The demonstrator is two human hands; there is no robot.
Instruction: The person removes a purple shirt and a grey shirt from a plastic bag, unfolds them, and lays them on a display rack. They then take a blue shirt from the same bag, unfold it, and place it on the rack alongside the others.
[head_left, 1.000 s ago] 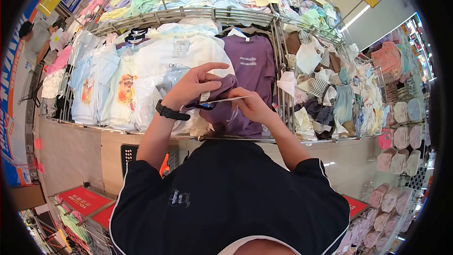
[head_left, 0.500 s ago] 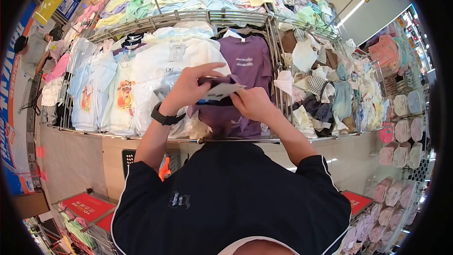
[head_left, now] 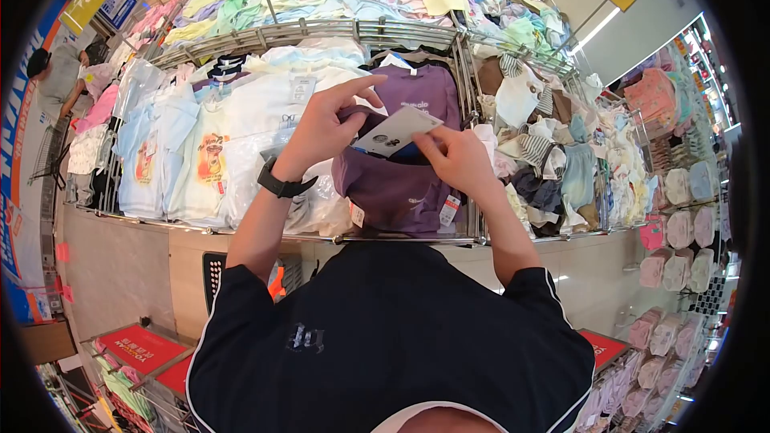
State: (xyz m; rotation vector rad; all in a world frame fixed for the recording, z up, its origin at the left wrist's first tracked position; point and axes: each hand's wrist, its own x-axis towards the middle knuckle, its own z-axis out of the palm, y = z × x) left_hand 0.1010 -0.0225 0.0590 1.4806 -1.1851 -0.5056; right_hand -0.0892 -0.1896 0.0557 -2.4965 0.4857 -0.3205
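Observation:
My left hand (head_left: 325, 128), with a dark watch (head_left: 281, 183) on the wrist, is at the raised edge of a folded purple shirt (head_left: 393, 196). Its thumb and lower fingers close on the cloth, while the index finger sticks out. Between the thumb and fingers of my right hand (head_left: 461, 159) is the corner of a white card (head_left: 395, 130) with dark round prints, tilted over the shirt. Two small price tags hang at the shirt's lower part, one of them a white tag (head_left: 450, 210). Behind lies another purple shirt (head_left: 437, 92) with white lettering.
White shirts (head_left: 261, 104) and a light blue shirt (head_left: 152, 148) lie to the left in the metal-railed bin. Mixed baby clothes (head_left: 553, 152) fill the bin on the right. A metal rail (head_left: 321, 239) runs along the front edge. Another person (head_left: 60, 84) stands far left.
The white card has risen and turned, so its printed face shows more. My right hand has moved slightly right and the left hand slightly up. The price tags on the shirt have come into view.

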